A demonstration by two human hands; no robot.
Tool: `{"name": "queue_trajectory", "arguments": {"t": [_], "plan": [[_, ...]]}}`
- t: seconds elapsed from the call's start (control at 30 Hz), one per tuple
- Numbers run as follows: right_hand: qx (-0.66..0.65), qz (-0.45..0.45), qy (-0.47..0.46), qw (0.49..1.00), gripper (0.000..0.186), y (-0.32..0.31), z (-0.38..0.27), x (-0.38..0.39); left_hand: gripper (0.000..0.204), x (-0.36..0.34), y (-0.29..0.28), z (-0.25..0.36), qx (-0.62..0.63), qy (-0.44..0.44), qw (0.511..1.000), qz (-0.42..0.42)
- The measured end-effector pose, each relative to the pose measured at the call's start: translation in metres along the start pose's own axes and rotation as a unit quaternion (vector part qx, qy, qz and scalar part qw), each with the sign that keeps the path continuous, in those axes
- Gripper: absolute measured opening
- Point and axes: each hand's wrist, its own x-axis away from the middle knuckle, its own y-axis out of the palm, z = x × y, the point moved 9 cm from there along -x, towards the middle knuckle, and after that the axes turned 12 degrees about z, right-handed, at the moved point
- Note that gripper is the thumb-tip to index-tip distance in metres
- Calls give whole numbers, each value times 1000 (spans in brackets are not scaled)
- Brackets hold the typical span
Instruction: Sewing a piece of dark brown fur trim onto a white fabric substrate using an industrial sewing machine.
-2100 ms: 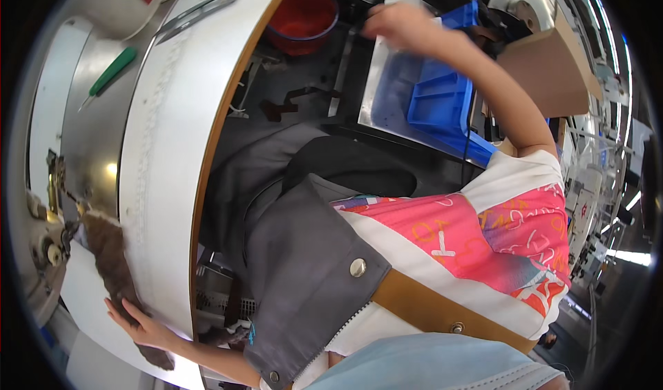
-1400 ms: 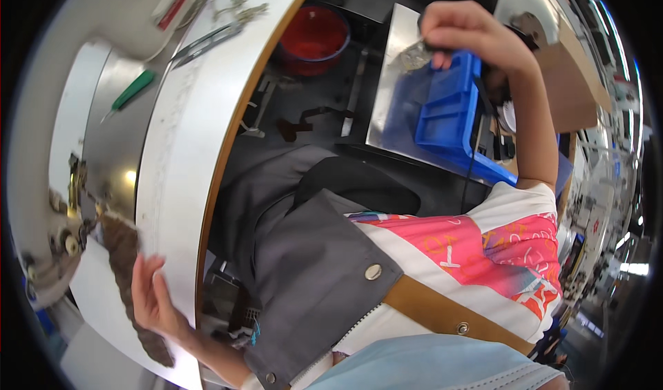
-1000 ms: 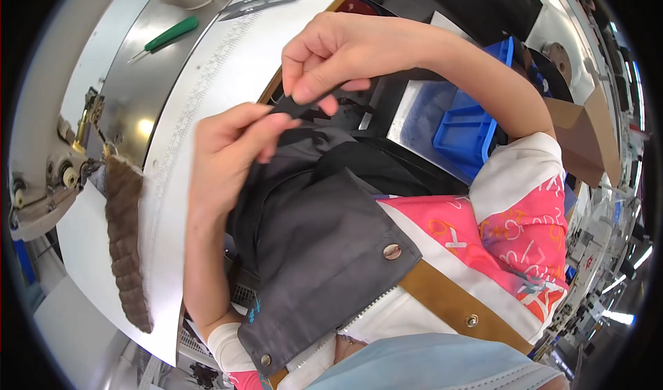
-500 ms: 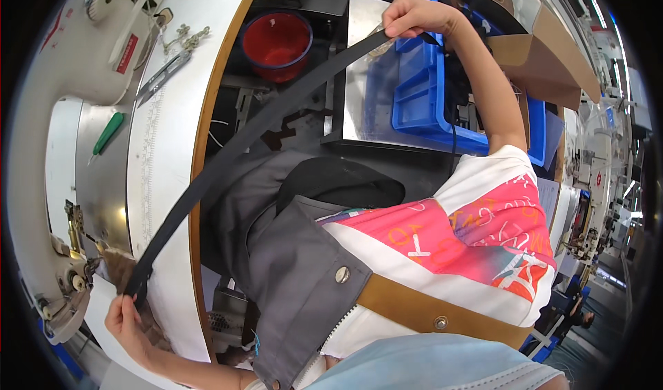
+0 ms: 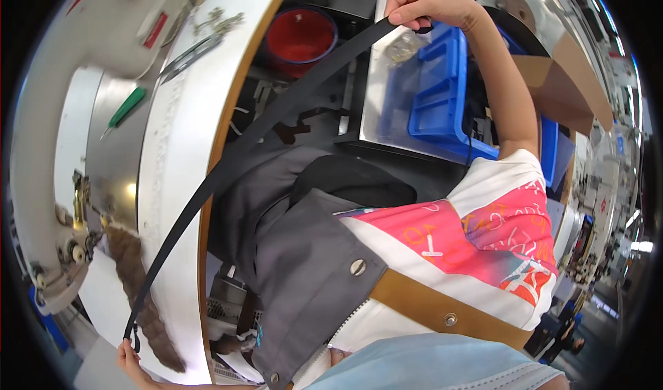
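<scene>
A long dark strap (image 5: 251, 128) stretches diagonally across my front. Its upper end is pinched in the closed fingers of my right hand (image 5: 425, 3), raised above the steel surface at top right. Low at the far left, my left hand (image 5: 130, 359) grips the other end with closed fingers. A brown fur strip (image 5: 140, 286) lies on the white tabletop (image 5: 166, 183) beside the sewing machine (image 5: 65, 252), right of the strap's lower part. Farther up that table are metal snips (image 5: 190, 57) and, on the machine's metal bed, a green-handled awl (image 5: 124, 107).
A red basin (image 5: 297, 38) sits in the dark space beside the table. Blue plastic trays (image 5: 435, 100) rest on a steel surface (image 5: 383, 100), with an open cardboard box (image 5: 573, 93) behind. At the far lower right, another person (image 5: 563, 342) is among machines and benches.
Both hands came together with the strap, then moved apart, drawing it out long. Most recently my left hand moved down toward the lower edge and my right hand rose slightly.
</scene>
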Motion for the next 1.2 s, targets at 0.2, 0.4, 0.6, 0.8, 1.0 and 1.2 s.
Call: {"name": "queue_trajectory", "arguments": {"t": [0.2, 0.4, 0.6, 0.8, 1.0, 1.2], "plan": [[-43, -120, -90, 988, 15, 153, -117, -53, 31, 48, -190, -191, -359, -137, 900, 204], [-54, -309, -78, 946, 19, 313, -194, -50, 43, 50, -28, 27, -132, 55, 960, 241], [-38, -414, -120, 902, 19, 387, -250, 1, 25, 134, 148, 295, 204, 230, 947, 94], [39, -355, -131, 925, 18, 368, -244, -20, 12, 115, 171, 235, 310, 27, 945, -98], [-43, -328, -93, 939, 15, 363, -233, -31, 12, 111, 152, 204, 339, 10, 939, -51], [-67, -317, -79, 943, 17, 358, -226, -39, 13, 111, 156, 198, 340, 4, 939, -62]]}}
